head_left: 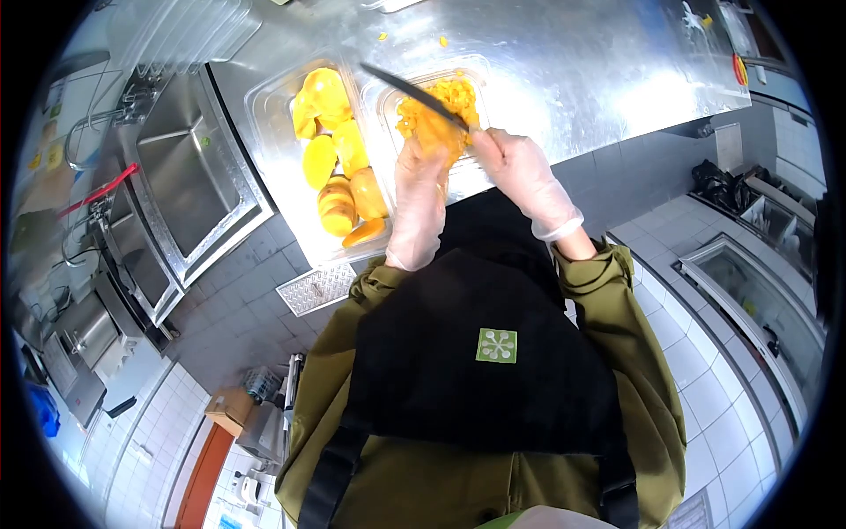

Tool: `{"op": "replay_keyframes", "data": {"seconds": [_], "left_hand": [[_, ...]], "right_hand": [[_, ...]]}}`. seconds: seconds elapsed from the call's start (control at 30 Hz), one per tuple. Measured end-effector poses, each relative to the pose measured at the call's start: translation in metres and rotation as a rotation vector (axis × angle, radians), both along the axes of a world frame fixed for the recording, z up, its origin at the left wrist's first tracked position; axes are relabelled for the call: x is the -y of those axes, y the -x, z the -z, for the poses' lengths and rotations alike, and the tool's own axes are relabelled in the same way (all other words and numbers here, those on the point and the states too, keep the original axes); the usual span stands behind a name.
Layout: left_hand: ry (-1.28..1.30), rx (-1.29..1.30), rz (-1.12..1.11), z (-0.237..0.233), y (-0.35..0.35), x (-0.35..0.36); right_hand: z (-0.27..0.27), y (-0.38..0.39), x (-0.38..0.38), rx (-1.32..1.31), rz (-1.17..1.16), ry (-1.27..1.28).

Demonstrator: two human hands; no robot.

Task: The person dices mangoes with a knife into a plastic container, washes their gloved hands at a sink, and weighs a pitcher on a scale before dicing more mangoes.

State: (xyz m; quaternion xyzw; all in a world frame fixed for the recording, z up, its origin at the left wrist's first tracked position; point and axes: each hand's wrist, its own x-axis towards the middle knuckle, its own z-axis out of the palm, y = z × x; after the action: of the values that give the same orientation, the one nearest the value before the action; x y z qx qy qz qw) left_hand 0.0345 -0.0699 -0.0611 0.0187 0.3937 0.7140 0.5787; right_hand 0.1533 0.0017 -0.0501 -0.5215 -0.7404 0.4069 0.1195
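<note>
My left hand, in a clear glove, is closed round a piece of orange-yellow fruit above a clear container. Small diced fruit lies in that container. My right hand, also gloved, grips a knife by its handle. The dark blade crosses the top of the held piece and points up and left. To the left, a long clear tray holds several large peeled pieces of the same fruit.
The steel counter bears a few fruit scraps beyond the container. A sink is at the left, with a red-handled tap. Stacked clear containers stand at the upper left. A glass-topped unit is at the right.
</note>
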Motion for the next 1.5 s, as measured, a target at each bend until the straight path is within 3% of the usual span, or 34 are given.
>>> {"op": "replay_keyframes", "data": {"seconds": [0.17, 0.27, 0.4, 0.53, 0.7, 0.8, 0.93, 1.0, 1.13, 1.33, 1.5], "left_hand": [[-0.015, -0.049, 0.072, 0.011, 0.006, 0.000], [-0.024, -0.186, 0.135, 0.006, 0.010, 0.003], [0.047, -0.360, 0.197, 0.006, 0.020, 0.006], [0.123, -0.549, 0.263, 0.010, 0.025, 0.003], [0.074, -0.502, 0.221, -0.017, 0.016, -0.001], [0.077, -0.557, 0.192, -0.014, 0.014, -0.004], [0.058, -0.650, 0.132, 0.005, 0.013, -0.010], [0.073, -0.672, 0.105, 0.005, 0.009, -0.009], [0.078, -0.741, 0.095, 0.000, 0.005, -0.008], [0.101, -0.942, 0.122, 0.018, 0.003, -0.003], [0.212, -0.962, 0.237, 0.013, 0.007, 0.001]], "right_hand": [[0.000, -0.003, -0.004, 0.078, 0.001, 0.054], [-0.004, -0.012, -0.008, -0.054, 0.152, 0.347], [-0.019, -0.034, -0.006, -0.388, 0.016, 0.599], [-0.019, -0.037, -0.004, -0.346, -0.071, 0.632], [-0.017, -0.036, -0.004, -0.307, -0.085, 0.689], [-0.024, -0.035, -0.009, -0.211, -0.121, 0.637], [-0.030, -0.025, 0.000, -0.128, -0.165, 0.204], [-0.026, -0.023, 0.004, -0.008, -0.182, 0.115], [-0.019, -0.019, 0.005, -0.049, -0.186, -0.135], [-0.019, -0.007, 0.007, 0.227, -0.167, -0.266], [-0.002, -0.002, 0.003, 0.207, -0.068, -0.331]]}}
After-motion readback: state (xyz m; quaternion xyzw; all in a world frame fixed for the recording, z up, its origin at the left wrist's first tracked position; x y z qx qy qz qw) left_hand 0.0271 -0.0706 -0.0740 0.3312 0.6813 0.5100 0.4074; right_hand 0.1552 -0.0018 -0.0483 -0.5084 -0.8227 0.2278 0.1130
